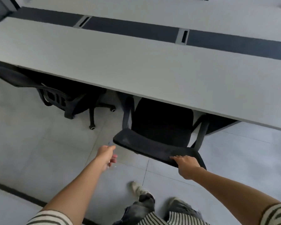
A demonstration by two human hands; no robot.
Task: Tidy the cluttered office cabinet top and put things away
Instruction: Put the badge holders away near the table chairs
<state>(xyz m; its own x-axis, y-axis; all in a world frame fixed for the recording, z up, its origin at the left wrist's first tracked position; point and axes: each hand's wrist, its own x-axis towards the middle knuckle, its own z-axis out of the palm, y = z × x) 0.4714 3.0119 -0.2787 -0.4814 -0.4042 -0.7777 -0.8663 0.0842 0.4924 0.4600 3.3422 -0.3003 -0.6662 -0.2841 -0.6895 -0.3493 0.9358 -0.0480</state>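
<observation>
Fingers (pixel 174 158) of the right hand (pixel 186 166) clench the top edge of the black chair (pixel 154 148) backrest, at five o'clock. At seven o'clock the left hand (pixel 106 155) grasps a small clear object (pixel 111 144) (too blurred to identify). Beyond, at twelve o'clock, the grey counter (pixel 120 62) overhangs the chair's seat and a second chair (pixel 58 98) at ten o'clock.

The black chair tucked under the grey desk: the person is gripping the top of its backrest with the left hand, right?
Not quite. In the head view the right hand grips the top of the black chair at the grey desk. The left hand is off the chair.
</observation>
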